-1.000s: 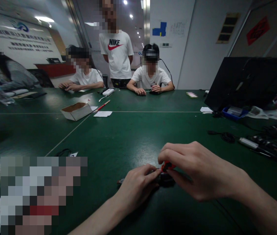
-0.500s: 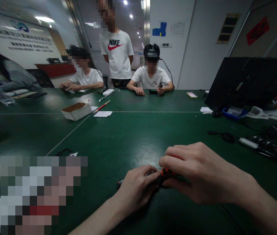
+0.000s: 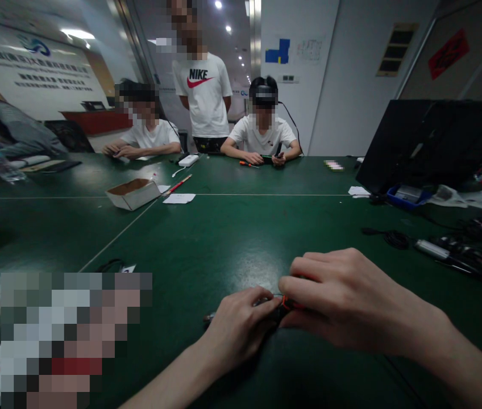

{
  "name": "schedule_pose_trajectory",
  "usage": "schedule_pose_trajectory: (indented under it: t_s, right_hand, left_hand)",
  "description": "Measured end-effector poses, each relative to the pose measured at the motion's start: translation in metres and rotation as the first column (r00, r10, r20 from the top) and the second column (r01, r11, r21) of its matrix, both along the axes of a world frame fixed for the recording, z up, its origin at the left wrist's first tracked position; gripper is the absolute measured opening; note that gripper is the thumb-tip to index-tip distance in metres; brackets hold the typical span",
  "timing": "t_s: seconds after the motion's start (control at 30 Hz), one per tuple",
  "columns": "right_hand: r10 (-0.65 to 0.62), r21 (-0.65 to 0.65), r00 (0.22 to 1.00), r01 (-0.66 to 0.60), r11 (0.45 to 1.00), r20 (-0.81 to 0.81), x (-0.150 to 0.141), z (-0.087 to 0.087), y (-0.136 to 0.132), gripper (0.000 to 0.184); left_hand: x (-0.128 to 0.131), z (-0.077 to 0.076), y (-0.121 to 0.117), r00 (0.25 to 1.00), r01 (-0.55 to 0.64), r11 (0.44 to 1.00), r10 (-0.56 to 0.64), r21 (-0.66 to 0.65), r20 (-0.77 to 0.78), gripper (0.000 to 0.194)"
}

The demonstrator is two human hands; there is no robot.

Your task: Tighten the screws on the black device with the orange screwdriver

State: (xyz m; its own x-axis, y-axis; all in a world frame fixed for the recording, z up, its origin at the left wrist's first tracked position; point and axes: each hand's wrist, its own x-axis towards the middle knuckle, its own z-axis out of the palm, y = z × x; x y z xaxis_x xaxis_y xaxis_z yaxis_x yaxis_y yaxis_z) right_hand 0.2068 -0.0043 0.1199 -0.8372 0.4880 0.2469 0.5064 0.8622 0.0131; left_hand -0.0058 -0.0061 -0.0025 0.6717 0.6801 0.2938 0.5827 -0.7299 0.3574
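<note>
My left hand is closed over a dark, slim object lying on the green table. Only one end of that object pokes out, left of my knuckles; the rest is covered. Close against it on the right, my right hand is pinched around a small red-and-black piece, perhaps a tool handle. Most of this piece is hidden by my fingers, so its kind is unclear. The fingertips of both hands meet just above the tabletop.
Across the table sit co-workers; one has an orange-handled screwdriver nearby. A small open box and a paper slip lie left of centre. At right stand a black monitor and tangled cables. A pixelated area covers the lower left.
My right hand has turned slightly around the red-and-black piece; my left hand stays put. Across the table, a co-worker has let go of the orange screwdriver and moved that hand to a dark object.
</note>
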Motion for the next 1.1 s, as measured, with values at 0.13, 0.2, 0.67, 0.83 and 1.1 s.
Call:
schedule_pose_trajectory:
  t_s: [0.13,0.2,0.67,0.83,1.1]
  right_hand:
    - [0.010,-0.144,0.999,-0.016,0.989,-0.042,-0.0006,0.0039,-0.0014,0.009]
    - [0.004,-0.148,0.999,-0.011,0.989,-0.047,0.0000,0.0042,-0.0009,0.011]
    - [-0.022,-0.147,0.999,0.015,0.989,-0.045,0.0017,0.0040,0.0032,0.006]
    - [-0.026,-0.146,0.998,0.018,0.989,-0.055,0.0019,0.0035,0.0023,0.006]
    - [-0.037,0.022,0.999,0.037,0.999,-0.019,0.0028,-0.0010,0.0064,0.013]
  left_hand:
    - [0.0001,0.0002,0.0007,1.000,-0.005,0.999,0.004,-0.040,-0.013,0.031]
    - [0.0005,0.0005,0.0011,1.000,0.001,0.998,-0.002,-0.068,-0.020,0.031]
    - [-0.0011,0.0000,0.0020,0.999,-0.035,0.993,0.033,-0.109,-0.017,0.024]
    - [-0.0016,0.0004,0.0022,0.999,-0.043,0.991,0.041,-0.130,-0.018,0.027]
    - [-0.0009,0.0032,0.0006,0.990,-0.121,0.980,0.107,-0.157,-0.091,0.033]
